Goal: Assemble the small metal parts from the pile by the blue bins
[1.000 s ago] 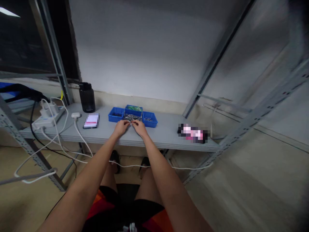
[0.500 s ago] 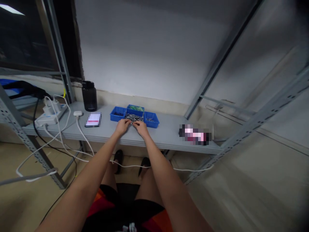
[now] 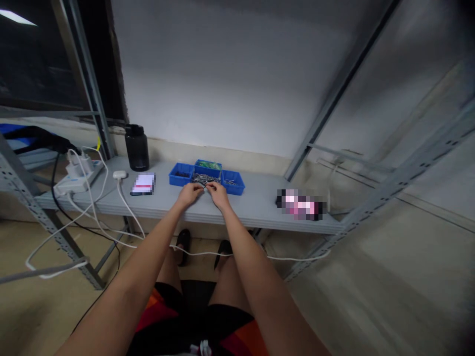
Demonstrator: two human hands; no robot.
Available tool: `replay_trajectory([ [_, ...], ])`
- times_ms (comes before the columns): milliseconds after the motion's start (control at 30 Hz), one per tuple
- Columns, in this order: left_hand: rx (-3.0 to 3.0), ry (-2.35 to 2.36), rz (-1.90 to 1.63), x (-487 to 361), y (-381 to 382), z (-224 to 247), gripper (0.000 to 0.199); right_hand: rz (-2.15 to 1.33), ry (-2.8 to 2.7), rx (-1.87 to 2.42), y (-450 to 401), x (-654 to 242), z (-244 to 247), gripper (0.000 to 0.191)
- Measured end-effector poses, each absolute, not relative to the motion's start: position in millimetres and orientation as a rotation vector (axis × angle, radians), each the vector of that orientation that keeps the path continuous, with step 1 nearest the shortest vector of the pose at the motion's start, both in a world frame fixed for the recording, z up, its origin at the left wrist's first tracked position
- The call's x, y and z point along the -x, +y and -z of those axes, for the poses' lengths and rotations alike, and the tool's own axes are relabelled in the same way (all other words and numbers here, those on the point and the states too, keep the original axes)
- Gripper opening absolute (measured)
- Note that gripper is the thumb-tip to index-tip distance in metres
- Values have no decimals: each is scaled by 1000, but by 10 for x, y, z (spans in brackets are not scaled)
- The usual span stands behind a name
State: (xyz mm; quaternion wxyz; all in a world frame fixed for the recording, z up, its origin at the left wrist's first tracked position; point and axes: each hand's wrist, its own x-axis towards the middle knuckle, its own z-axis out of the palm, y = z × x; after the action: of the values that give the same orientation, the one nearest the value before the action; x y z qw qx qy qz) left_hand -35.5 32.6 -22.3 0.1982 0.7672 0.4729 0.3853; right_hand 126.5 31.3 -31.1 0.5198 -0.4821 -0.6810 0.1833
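My left hand (image 3: 190,193) and my right hand (image 3: 217,193) meet fingertip to fingertip just in front of the middle blue bin (image 3: 208,173). Both are closed in a pinch around something small, too tiny to name. Thin silvery metal pieces (image 3: 206,179) are heaped in that middle bin. To its left, a blue bin (image 3: 181,174) contains small dark pieces. The right blue bin (image 3: 233,183) has a few slim metal pieces in it. Behind the middle one, another blue bin (image 3: 208,165) has green contents.
The bins stand on a grey metal shelf (image 3: 256,207) against a wall. At left are a black bottle (image 3: 137,148), a blurred phone (image 3: 143,184), a white charger plug (image 3: 119,174) and a power strip (image 3: 79,179) with trailing cables. A pixelated object (image 3: 301,204) lies at right.
Both hands stay together before the middle bin, with the right wrist and fingers shifted slightly. The camera view has moved a little.
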Motion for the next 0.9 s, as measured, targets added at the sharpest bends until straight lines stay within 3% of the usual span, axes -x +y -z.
replay_trajectory([
  [600, -2123, 1417, -1210, 334, 241, 135, 27, -419, -1823, 1231, 315, -1240, 336, 10],
  [900, -2173, 1423, -1056, 339, 307, 225, 26, -482, -1643, 1199, 277, -1258, 272, 11],
])
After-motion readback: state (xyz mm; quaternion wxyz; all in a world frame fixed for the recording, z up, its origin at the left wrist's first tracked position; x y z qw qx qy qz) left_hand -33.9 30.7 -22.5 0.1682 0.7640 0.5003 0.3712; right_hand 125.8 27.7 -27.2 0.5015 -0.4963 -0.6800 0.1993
